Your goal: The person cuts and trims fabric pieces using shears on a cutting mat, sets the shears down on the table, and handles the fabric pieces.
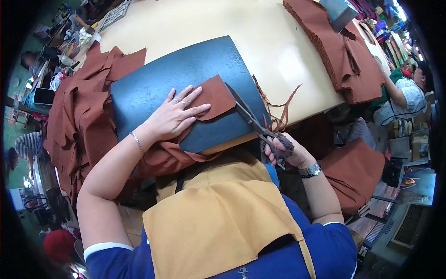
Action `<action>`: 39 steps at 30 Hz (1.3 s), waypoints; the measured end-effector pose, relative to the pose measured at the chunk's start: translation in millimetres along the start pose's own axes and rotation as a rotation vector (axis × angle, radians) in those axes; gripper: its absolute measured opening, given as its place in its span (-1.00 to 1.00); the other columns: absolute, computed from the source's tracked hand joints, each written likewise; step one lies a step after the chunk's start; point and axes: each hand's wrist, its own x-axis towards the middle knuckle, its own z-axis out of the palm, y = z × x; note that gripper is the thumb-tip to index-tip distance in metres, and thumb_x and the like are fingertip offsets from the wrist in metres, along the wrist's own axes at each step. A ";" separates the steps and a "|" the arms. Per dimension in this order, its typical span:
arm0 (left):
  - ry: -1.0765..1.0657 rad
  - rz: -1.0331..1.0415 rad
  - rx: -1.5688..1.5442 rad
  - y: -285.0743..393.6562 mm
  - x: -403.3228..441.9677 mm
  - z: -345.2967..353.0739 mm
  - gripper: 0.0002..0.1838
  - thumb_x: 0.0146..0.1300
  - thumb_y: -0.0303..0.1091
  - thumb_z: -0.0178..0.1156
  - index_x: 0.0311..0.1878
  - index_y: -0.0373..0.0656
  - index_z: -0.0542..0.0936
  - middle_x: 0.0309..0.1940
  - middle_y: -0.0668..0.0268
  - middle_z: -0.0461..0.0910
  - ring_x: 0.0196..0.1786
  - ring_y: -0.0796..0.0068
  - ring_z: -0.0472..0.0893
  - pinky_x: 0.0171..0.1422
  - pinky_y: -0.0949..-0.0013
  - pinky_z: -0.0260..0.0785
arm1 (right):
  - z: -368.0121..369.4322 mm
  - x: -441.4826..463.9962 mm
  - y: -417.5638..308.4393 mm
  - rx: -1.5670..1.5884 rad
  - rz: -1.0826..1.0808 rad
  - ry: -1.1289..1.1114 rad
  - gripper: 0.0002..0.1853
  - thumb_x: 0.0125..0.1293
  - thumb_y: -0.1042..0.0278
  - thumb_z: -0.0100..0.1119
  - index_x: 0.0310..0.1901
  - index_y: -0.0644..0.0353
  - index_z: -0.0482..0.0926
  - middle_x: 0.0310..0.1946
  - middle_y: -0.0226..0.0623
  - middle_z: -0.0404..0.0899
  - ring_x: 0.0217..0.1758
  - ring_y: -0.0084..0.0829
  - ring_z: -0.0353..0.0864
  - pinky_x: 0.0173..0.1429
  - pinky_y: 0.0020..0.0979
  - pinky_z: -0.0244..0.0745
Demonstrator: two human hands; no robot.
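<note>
A small brown leather piece (214, 98) with rounded corners lies on the dark cutting board (186, 60). My left hand (179, 111) rests flat on its left part, fingers spread, palm down. In my right hand (290, 151) is a pair of scissors (248, 116), their handles wrapped in dark material. The blades point up and left, along the right edge of the leather piece; whether they touch it I cannot tell. Thin leather strips (283, 111) lie just right of the board. Under my left forearm, more brown leather (162, 158) hangs over the table's front edge.
A heap of brown leather (81, 107) covers the table's left side. A thick leather stack (325, 51) with a metal block (338, 14) on it lies at the right of the pale table (195, 18). Another person (402, 95) sits beyond it. Folded leather (355, 172) is at my right.
</note>
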 end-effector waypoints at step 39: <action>-0.020 0.070 0.023 12.2 -2.2 -0.9 -0.51 0.36 -0.14 -0.07 0.37 0.39 0.30 0.51 0.25 -0.03 0.52 0.07 -0.01 0.44 -0.36 -0.16 | 0.8 12.3 -19.2 -0.122 0.071 0.091 -0.73 0.27 0.16 0.25 -0.39 0.20 0.54 -0.58 -0.45 0.53 -0.57 -0.65 0.52 -0.43 -0.60 0.46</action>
